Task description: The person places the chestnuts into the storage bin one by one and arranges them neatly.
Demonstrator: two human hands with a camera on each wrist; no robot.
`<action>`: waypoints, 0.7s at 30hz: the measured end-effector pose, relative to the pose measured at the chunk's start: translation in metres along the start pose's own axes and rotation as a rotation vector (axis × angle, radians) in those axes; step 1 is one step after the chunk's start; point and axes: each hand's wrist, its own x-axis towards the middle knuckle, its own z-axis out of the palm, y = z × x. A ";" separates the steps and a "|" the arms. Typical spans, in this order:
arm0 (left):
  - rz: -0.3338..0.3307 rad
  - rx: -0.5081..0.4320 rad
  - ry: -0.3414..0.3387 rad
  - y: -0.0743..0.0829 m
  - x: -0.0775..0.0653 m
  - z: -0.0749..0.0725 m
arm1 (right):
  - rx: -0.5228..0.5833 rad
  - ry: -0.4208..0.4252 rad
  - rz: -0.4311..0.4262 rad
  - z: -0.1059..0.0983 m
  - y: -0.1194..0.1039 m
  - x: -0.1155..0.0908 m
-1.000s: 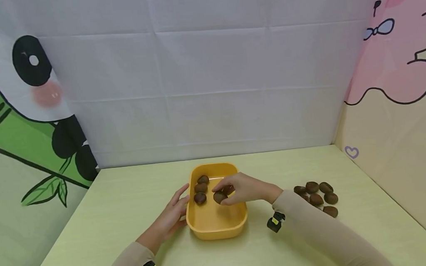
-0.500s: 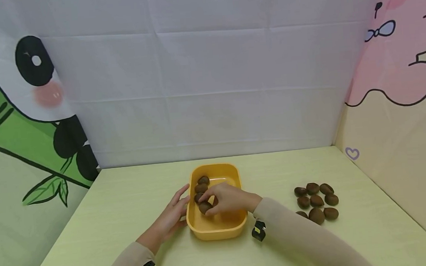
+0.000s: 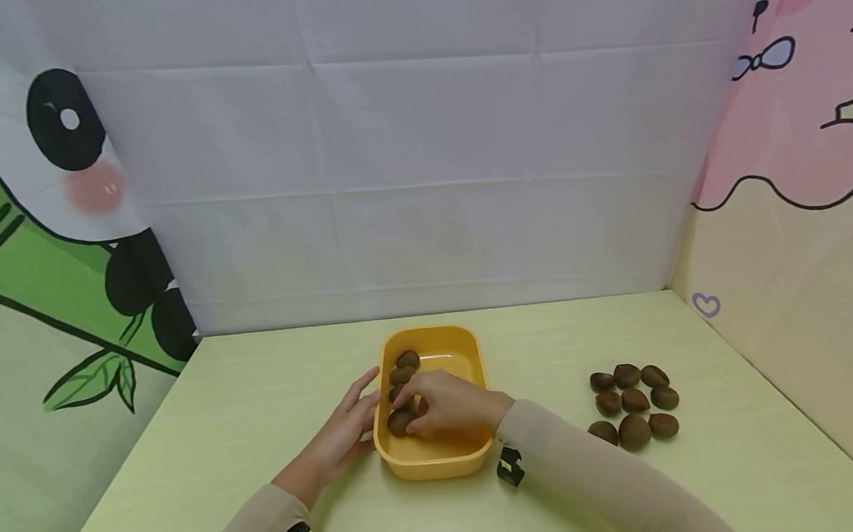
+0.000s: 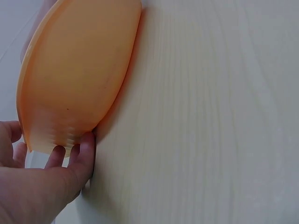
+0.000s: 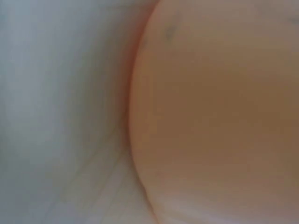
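Note:
In the head view, my right hand [image 3: 456, 401] reaches into a yellow plastic tray [image 3: 442, 468] and pinches a brown chestnut [image 3: 400, 422] between thumb and fingers, low against the left wall. Above it a column of chestnuts runs up that same side: one at the top [image 3: 407, 359], one below it [image 3: 402, 376], and a third [image 3: 398, 393] partly behind my fingertips. My left hand [image 3: 335, 440] rests its extended fingers on the tray's outer left side; the left wrist view shows those fingertips [image 4: 86, 140] touching the wall. A blurred orange-tan surface fills much of the right wrist view.
To the right on the pale wooden table [image 3: 538, 349], several more chestnuts [image 3: 635, 401] lie in rough rows beyond my right sleeve [image 3: 600, 469]. A white cloth backdrop [image 3: 427, 174] stands at the table's rear, with cartoon-printed panels at both sides.
My right hand has carried the chestnut leftward and nearer to me inside the tray, to the lower end of the column. My left hand has stayed at the tray's side.

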 end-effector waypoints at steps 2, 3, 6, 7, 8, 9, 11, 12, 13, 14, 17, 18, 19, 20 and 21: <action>0.000 -0.005 -0.002 0.000 0.000 0.000 | 0.015 0.011 0.005 0.000 -0.001 0.000; 0.001 -0.007 -0.004 0.000 0.000 0.001 | 0.019 0.016 0.007 -0.001 -0.001 -0.001; 0.005 -0.007 -0.011 0.001 -0.001 0.001 | 0.019 0.028 0.014 0.000 -0.002 -0.001; 0.006 -0.006 -0.013 0.002 -0.002 0.001 | 0.018 0.030 0.017 0.000 -0.002 -0.001; 0.006 -0.004 -0.014 0.002 -0.002 0.001 | 0.017 0.031 0.018 0.000 -0.002 -0.001; 0.007 -0.001 -0.015 0.002 -0.002 0.001 | 0.013 0.030 0.019 -0.001 -0.002 -0.001; 0.008 0.004 -0.017 0.002 -0.002 0.001 | 0.014 0.028 0.026 -0.001 -0.002 -0.002; 0.006 0.005 -0.016 0.001 -0.002 0.001 | 0.019 0.025 0.032 -0.002 -0.002 -0.002; 0.004 0.005 -0.015 0.001 -0.001 0.001 | 0.026 0.022 0.039 -0.003 -0.002 -0.002; 0.001 0.007 -0.013 0.001 -0.001 0.001 | 0.036 0.018 0.046 -0.004 -0.002 -0.003; -0.003 0.010 -0.003 0.000 0.000 0.001 | 0.083 0.010 0.066 -0.007 -0.001 -0.004; -0.006 0.009 0.003 0.000 0.000 0.001 | 0.089 0.010 0.067 -0.009 0.000 -0.005; -0.007 0.008 0.006 0.000 0.000 0.001 | 0.099 0.011 0.067 -0.011 0.000 -0.005; -0.007 0.009 0.009 0.000 0.001 0.001 | 0.106 0.012 0.064 -0.014 0.001 -0.006; -0.006 0.009 0.010 0.000 0.000 0.001 | 0.110 0.013 0.061 -0.017 0.001 -0.008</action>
